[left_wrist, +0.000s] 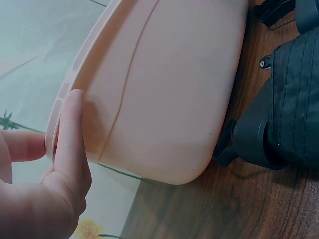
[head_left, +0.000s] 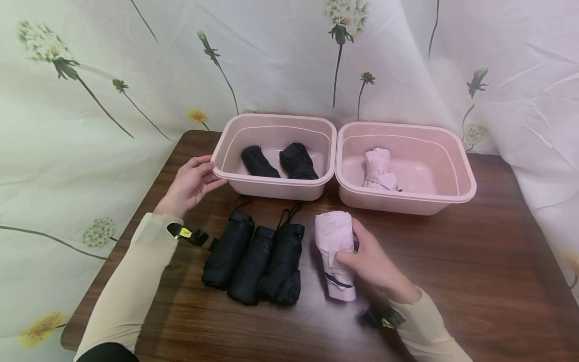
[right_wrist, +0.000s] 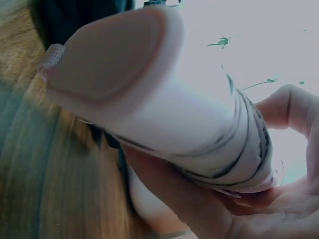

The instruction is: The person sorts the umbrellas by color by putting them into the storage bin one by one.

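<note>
My right hand [head_left: 371,261] grips a folded pink umbrella [head_left: 335,241] over the table, thumb across its front. In the right wrist view the smooth end of that umbrella [right_wrist: 114,59] faces the camera. At the left end of the left pink bin [head_left: 276,188], my left hand [head_left: 190,183] pinches the rim, with fingers on both sides of it in the left wrist view. Two black folded umbrellas [head_left: 298,162] lie in this bin. Three more black umbrellas [head_left: 253,264] lie side by side on the table between my hands.
A second pink bin [head_left: 407,203] stands right beside the first, with one pink umbrella [head_left: 379,168] inside. Both bins stand at the back of the dark wooden table [head_left: 488,281]. Behind hangs a white cloth [head_left: 280,55] printed with dandelions.
</note>
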{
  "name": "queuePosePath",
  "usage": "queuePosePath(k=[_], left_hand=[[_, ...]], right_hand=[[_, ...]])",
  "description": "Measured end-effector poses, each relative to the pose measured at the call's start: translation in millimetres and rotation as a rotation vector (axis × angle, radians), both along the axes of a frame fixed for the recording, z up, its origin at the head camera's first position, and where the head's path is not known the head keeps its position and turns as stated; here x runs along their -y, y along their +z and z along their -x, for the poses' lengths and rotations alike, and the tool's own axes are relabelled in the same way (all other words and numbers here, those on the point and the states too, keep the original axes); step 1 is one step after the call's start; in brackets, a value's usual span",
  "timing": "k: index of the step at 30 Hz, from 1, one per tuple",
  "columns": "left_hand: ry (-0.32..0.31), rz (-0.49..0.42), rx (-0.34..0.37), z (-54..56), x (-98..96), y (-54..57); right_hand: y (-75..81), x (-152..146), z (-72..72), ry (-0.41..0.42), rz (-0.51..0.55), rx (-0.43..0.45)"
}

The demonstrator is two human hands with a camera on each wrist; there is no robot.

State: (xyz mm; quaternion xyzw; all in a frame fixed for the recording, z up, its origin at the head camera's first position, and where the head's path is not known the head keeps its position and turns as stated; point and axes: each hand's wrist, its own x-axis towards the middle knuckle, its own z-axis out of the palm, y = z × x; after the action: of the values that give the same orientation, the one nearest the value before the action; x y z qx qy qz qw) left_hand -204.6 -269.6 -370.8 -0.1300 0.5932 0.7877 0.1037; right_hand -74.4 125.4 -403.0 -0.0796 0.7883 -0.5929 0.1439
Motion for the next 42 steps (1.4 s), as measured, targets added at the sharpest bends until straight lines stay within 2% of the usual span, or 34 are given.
queuePosePath(k=[8,19,27,29,34,37,42], left_hand=[[0.000,0.002,0.001,0.3,0.0,0.2],[-0.004,-0.005,-0.002,0.4,0.6,0.1],[-0.003,-0.007,-0.002,-0.2,0.2,1.6],[-0.001,-0.001,0.002,-0.2,0.1,1.7],[0.003,0.006,0.009,-0.3,-0.4,2.0],[0.005,0.002,0.010,-0.1,-0.5,2.1],[0.003,0.001,0.008,0.3,-0.4,2.0]], right_hand=[[14.1,-10,0.1,0.008,-0.009,-0.095],[35.5,-28,4.9,0.066,0.061,-0.118],[52.6,-37,5.6,0.039,0.095,-0.111],[55.4,-39,5.9,0.035,0.144,-0.101],[60.7,-44,8.0,0.072,0.395,-0.023],[63.4,-47,10.2,0.083,0.500,0.001],[64.6,-51,13.8,0.034,0.637,0.006]])
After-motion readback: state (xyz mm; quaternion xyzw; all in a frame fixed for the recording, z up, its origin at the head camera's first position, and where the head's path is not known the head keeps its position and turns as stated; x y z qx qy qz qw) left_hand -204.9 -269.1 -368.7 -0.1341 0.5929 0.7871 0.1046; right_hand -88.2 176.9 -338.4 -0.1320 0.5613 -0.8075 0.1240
